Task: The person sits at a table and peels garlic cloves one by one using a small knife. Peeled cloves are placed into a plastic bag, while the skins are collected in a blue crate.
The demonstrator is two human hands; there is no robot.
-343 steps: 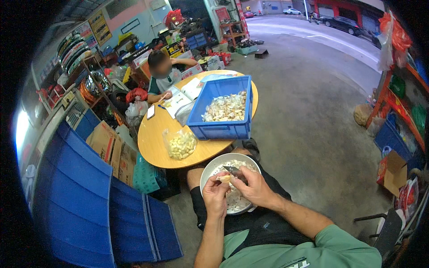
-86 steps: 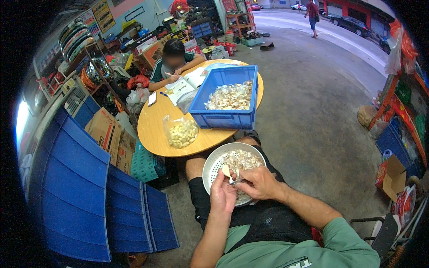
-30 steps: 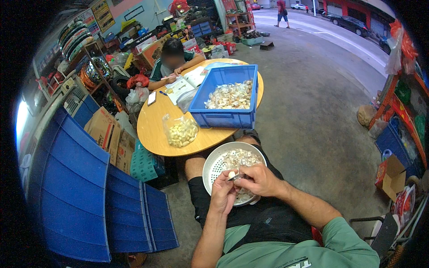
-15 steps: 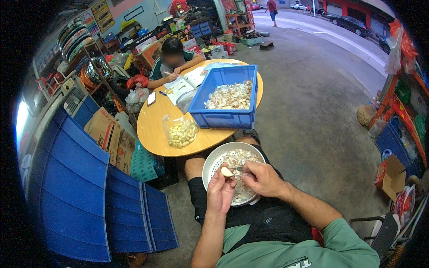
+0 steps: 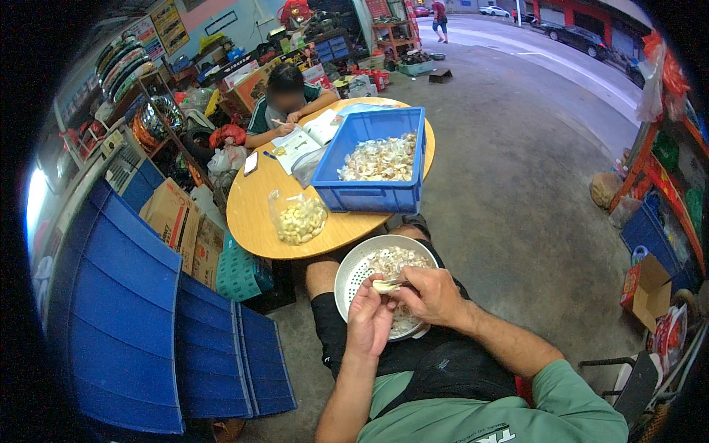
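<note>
Over a pale colander (image 5: 343, 275) on my lap, my left hand (image 5: 370, 323) is closed on a pale peeled garlic clove (image 5: 382, 286), pinched at the fingertips. My right hand (image 5: 434, 297) grips a small knife (image 5: 399, 282), whose short metal blade lies against the clove; its handle is hidden in my fingers. Papery garlic skins and bits (image 5: 396, 258) cover part of the colander's holed bottom. On the table beyond, a clear plastic bag (image 5: 301, 220) holds many peeled cloves. Next to it, a blue crate (image 5: 367, 198) contains a heap of unpeeled-looking garlic (image 5: 380, 159).
The round wooden table (image 5: 255, 214) stands just past my knees. Across it a person (image 5: 284, 100) writes in an open book (image 5: 323, 127); a phone (image 5: 251, 164) lies nearby. Blue panels (image 5: 133, 295) and cardboard boxes (image 5: 173, 214) line my left. An open carton (image 5: 646, 292) sits at right.
The clove has turned from upright to lying more sideways, and the knife blade now meets it. My hands have drawn closer together. A distant walker has moved left on the street.
</note>
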